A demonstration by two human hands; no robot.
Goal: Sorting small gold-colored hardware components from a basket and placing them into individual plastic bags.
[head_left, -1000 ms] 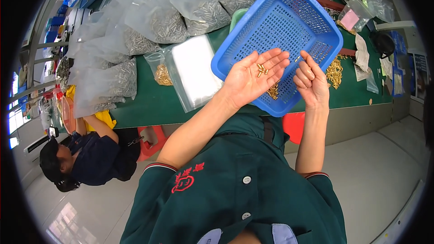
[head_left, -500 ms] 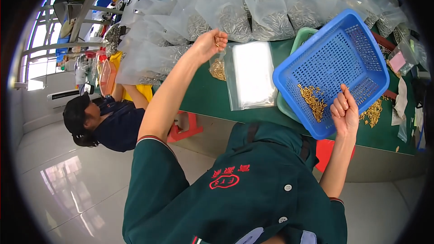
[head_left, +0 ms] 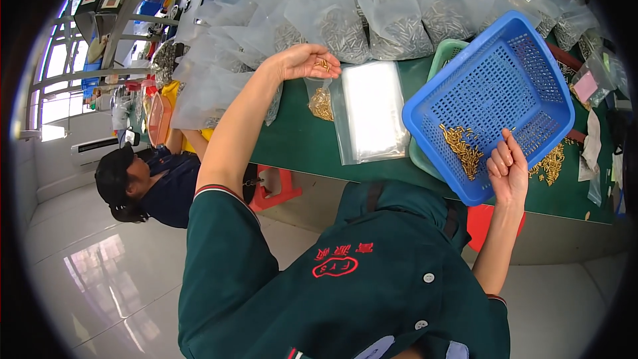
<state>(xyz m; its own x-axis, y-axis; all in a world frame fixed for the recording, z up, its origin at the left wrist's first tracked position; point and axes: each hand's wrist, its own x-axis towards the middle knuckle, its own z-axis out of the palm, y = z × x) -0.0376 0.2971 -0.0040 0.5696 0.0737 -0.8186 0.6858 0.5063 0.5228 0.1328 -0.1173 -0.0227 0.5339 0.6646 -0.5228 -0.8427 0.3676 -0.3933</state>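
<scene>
My left hand [head_left: 292,64] is turned palm up with curled fingers, cupping a few small brass pins [head_left: 323,64]. It hovers over a small clear bag of brass pins [head_left: 321,105], beside a stack of clear plastic bags [head_left: 373,113]. My right hand [head_left: 507,169] is closed at the near right rim of a blue mesh basket [head_left: 495,76], its index finger and thumb pinched together. What that pinch holds, if anything, cannot be made out. More brass pins [head_left: 463,153] lie heaped in the basket's near left corner. The basket rests tilted on a light green basket [head_left: 444,57].
Bulging clear bags of grey metal pins [head_left: 399,38] line the back of the green table [head_left: 299,139]. Loose brass pins [head_left: 550,165] lie right of the blue basket. At the left another person [head_left: 163,186] sits near a red stool [head_left: 278,189].
My left hand has rolled palm up and its fingers have loosened, showing the brass pins; it sits slightly lower. My right hand and the basket have barely moved.
</scene>
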